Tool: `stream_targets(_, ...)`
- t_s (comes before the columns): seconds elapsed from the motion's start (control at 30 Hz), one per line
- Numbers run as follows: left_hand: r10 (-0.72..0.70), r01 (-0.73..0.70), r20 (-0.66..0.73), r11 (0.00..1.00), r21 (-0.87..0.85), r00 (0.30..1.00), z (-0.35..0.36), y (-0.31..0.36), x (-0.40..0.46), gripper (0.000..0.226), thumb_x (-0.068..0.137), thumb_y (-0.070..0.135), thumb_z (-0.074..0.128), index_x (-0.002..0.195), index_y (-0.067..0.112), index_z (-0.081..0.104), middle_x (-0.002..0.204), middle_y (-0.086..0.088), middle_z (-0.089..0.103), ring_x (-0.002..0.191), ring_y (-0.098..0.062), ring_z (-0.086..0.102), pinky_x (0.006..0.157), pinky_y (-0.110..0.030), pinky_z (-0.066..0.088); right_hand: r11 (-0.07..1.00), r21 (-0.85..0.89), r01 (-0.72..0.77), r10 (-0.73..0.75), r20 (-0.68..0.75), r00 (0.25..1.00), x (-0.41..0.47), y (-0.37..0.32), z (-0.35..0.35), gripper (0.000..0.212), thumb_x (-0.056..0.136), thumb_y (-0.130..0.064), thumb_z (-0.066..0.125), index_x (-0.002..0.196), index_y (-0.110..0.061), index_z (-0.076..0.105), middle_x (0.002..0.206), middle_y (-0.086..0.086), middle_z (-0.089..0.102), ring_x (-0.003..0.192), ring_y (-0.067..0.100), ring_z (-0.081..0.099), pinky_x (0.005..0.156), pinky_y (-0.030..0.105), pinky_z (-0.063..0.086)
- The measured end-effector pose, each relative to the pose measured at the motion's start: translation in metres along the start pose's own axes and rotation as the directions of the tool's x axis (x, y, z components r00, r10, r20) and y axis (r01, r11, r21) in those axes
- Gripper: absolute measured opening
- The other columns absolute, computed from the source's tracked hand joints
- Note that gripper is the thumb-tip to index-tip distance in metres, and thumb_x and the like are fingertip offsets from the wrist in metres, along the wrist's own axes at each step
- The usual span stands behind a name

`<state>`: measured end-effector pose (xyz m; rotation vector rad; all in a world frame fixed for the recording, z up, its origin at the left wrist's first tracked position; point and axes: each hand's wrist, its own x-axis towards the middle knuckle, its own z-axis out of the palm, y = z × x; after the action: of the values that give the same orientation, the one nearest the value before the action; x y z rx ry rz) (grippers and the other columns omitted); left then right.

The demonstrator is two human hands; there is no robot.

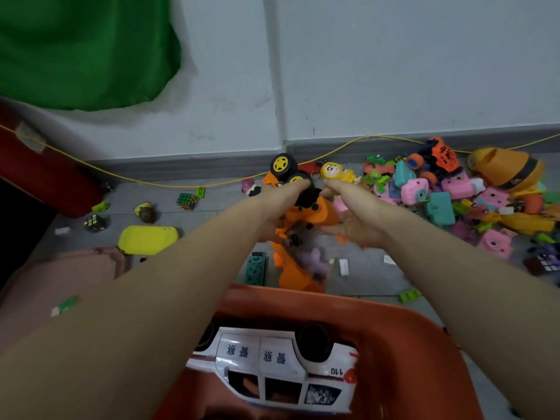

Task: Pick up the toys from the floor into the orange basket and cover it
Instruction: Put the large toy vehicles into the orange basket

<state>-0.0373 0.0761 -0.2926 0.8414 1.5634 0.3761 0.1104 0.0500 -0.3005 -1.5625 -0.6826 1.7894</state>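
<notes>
Both arms stretched forward over the orange basket (394,322), which fills the near bottom edge of the view. Inside it, a white police car (272,368) lying on its side, black wheels turned up toward the far rim.

Left hand (272,207) curled around an orange toy truck (306,213), fingers wrapped over its black-and-yellow wheels (281,165); truck lifted clear of the floor, tilted, just beyond the basket's far rim. Right hand (348,219) with palm cupped against the truck's right side, fingers partly spread, and a yellow doll figure (333,172) at the fingertips; whether pinched or merely touched, cannot tell.

Below the hands, blurred orange and purple pieces (303,268) between truck and basket, whether in the air or on the floor not clear.

Right of the arms, a dense heap of pink and teal toy cameras (424,192) and an orange drum-like toy (506,168) against the wall base. Left of the arms, more open grey floor: a yellow lid-like piece (148,239), two puzzle cubes (186,200), a teal block (256,268). A yellow cord (169,184) strung along the skirting. A pink container (60,286) at the left edge.
</notes>
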Motion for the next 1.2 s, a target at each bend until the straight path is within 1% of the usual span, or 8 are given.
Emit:
stream_targets(0.1, 0.068, -0.067, 0.002, 0.997, -0.044, 0.998, -0.005, 0.006, -0.014, 0.081, 0.078, 0.062, 0.068, 0.142, 0.024, 0.035, 0.128, -0.007, 0.057, 0.098, -0.027, 0.064, 0.06, -0.038, 0.055, 1.0, -0.003, 0.012, -0.012, 0.02, 1.0, -0.011, -0.003, 0.002, 0.03, 0.098, -0.044, 0.051, 0.09, -0.016, 0.058, 0.086, 0.013, 0.067, 0.081, 0.025, 0.067, 0.083, 0.046, 0.058)
stream_targets(0.23, 0.235, -0.241, -0.099, 0.969, -0.052, 0.967, -0.01, 0.013, -0.03, 0.077, 0.072, 0.049, 0.08, 0.128, 0.022, 0.034, 0.119, -0.008, 0.064, 0.102, -0.025, 0.065, 0.085, -0.051, 0.056, 0.994, -0.005, 0.106, -0.105, 0.065, 0.992, -0.041, -0.017, 0.01, 0.036, 0.099, -0.045, 0.048, 0.093, -0.013, 0.063, 0.09, 0.018, 0.061, 0.084, 0.03, 0.065, 0.082, 0.043, 0.059)
stream_targets(0.47, 0.464, -0.476, -0.108, 0.85, -0.226, 0.879, -0.04, 0.04, -0.094, 0.048, 0.09, 0.028, 0.072, 0.126, 0.017, 0.042, 0.111, -0.009, 0.058, 0.088, -0.026, 0.066, 0.076, -0.051, 0.061, 0.948, -0.007, 0.318, -0.313, 0.171, 0.934, -0.115, -0.063, -0.001, 0.045, 0.099, -0.046, 0.045, 0.116, -0.01, 0.067, 0.098, 0.016, 0.063, 0.097, 0.036, 0.072, 0.089, 0.044, 0.057)
stream_targets(0.6, 0.56, -0.556, -0.051, 0.803, -0.216, 0.827, -0.059, 0.045, -0.129, 0.038, 0.09, 0.023, 0.07, 0.121, 0.023, 0.047, 0.095, -0.008, 0.064, 0.078, -0.026, 0.064, 0.079, -0.044, 0.061, 0.9, 0.078, 0.428, -0.428, -0.017, 0.903, -0.143, -0.078, -0.012, 0.035, 0.098, -0.042, 0.049, 0.106, -0.013, 0.065, 0.092, 0.007, 0.064, 0.09, 0.024, 0.072, 0.085, 0.035, 0.058)
stream_targets(0.8, 0.706, -0.706, 0.098, 0.707, -0.045, 0.701, -0.075, 0.056, -0.177, 0.04, 0.079, 0.034, 0.065, 0.113, 0.019, 0.051, 0.101, -0.005, 0.055, 0.084, -0.016, 0.057, 0.067, -0.029, 0.047, 0.832, 0.3, 0.467, -0.42, -0.21, 0.883, -0.171, -0.089, -0.023, 0.046, 0.097, -0.05, 0.042, 0.125, -0.017, 0.058, 0.121, 0.017, 0.062, 0.106, 0.032, 0.065, 0.094, 0.043, 0.053)
stream_targets(0.97, 0.726, -0.763, 0.283, 0.645, 0.036, 0.627, -0.073, 0.067, -0.216, 0.043, 0.066, 0.033, 0.066, 0.104, 0.016, 0.056, 0.101, -0.008, 0.056, 0.093, -0.025, 0.055, 0.091, -0.042, 0.045, 0.789, 0.415, 0.452, -0.452, -0.106, 0.886, -0.192, -0.092, -0.021, 0.055, 0.096, -0.058, 0.038, 0.128, -0.021, 0.061, 0.124, 0.016, 0.065, 0.105, 0.037, 0.069, 0.096, 0.053, 0.049)
stream_targets(1.1, 0.73, -0.823, 0.393, 0.546, 0.157, 0.559, -0.064, 0.075, -0.246, 0.04, 0.064, 0.032, 0.062, 0.099, 0.014, 0.053, 0.093, -0.003, 0.057, 0.091, -0.021, 0.056, 0.09, -0.04, 0.046, 0.798, 0.471, 0.375, -0.487, 0.137, 0.863, -0.215, -0.093, -0.019, 0.069, 0.097, -0.065, 0.024, 0.129, -0.017, 0.064, 0.127, 0.015, 0.066, 0.115, 0.036, 0.064, 0.101, 0.054, 0.044)
stream_targets(1.2, 0.683, -0.793, 0.417, 0.577, 0.195, 0.6, -0.065, 0.076, -0.255, 0.051, 0.066, 0.037, 0.06, 0.11, 0.01, 0.06, 0.103, -0.008, 0.062, 0.098, -0.028, 0.059, 0.097, -0.051, 0.049, 0.819, 0.471, 0.328, -0.483, 0.256, 0.838, -0.228, -0.087, -0.019, 0.07, 0.099, -0.061, 0.027, 0.116, -0.01, 0.072, 0.125, 0.014, 0.067, 0.114, 0.032, 0.065, 0.099, 0.054, 0.047)
